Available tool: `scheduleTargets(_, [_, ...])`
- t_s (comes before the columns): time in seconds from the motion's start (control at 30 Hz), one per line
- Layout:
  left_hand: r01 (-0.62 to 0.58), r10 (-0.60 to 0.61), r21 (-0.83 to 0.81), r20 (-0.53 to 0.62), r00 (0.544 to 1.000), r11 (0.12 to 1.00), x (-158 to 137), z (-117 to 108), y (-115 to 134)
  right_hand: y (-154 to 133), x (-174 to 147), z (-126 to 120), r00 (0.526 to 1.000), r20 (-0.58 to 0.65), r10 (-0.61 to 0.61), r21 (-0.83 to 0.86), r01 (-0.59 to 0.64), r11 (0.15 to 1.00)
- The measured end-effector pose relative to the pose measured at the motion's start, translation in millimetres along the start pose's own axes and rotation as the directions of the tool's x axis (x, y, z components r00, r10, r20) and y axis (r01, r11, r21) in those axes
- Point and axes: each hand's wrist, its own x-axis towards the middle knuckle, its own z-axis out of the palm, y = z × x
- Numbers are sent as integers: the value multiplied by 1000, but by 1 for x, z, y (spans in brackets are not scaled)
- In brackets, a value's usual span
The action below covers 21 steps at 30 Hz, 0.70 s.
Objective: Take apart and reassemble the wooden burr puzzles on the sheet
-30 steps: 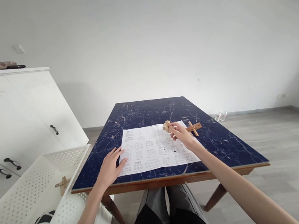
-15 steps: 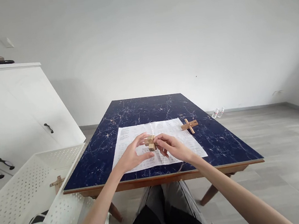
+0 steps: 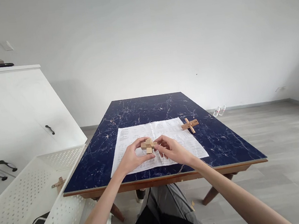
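Grey trousers (image 3: pixel 171 200) show under the near edge of the blue marbled table (image 3: pixel 149 108). Over a printed sheet (image 3: pixel 130 132), the left hand (image 3: pixel 132 157) grasps a pale wooden block puzzle (image 3: pixel 148 143) between thumb and fingers; the right hand (image 3: pixel 174 150) pinches its right end. Farther off, a wooden cross (image 3: pixel 193 123) lies at the sheet's right edge; clear bottles (image 3: pixel 217 111) are near the wall (image 3: pixel 142 54).

Printed paper sheet (image 3: pixel 165 127): lettering too small to read.

Room opens beyond the wooden blocks (image 3: pixel 148 144); rightward, a wooden cross (image 3: pixel 191 123) obstructs.
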Motion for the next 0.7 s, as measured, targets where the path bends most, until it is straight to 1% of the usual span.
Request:
scheduleTargets(0.2, [-13, 13, 52, 15, 1000, 999, 16, -4, -2, 2, 13, -12, 999, 46, 8, -154, -1, 988])
scheduleTargets(0.3, [-17, 14, 63, 50, 999, 998, 34, -6, -5, 9, 28, -21, 999, 51, -3, -243, 16, 970])
scheduleTargets(0.4, [-20, 16, 72, 62, 998, 997, 57, -7, -10, 20, 48, -29, 1000, 24, -16, -322, 23, 946])
scheduleTargets(0.57, [-21, 22, 77, -13, 1000, 997, 96, -4, -24, 45, 83, -41, 999, -29, -45, -383, 31, 923])
scheduleTargets(0.7, [-6, 12, 79, -69, 998, 997, 114, 2, -34, 65, 100, -47, 997, -62, -53, -404, 24, 914])
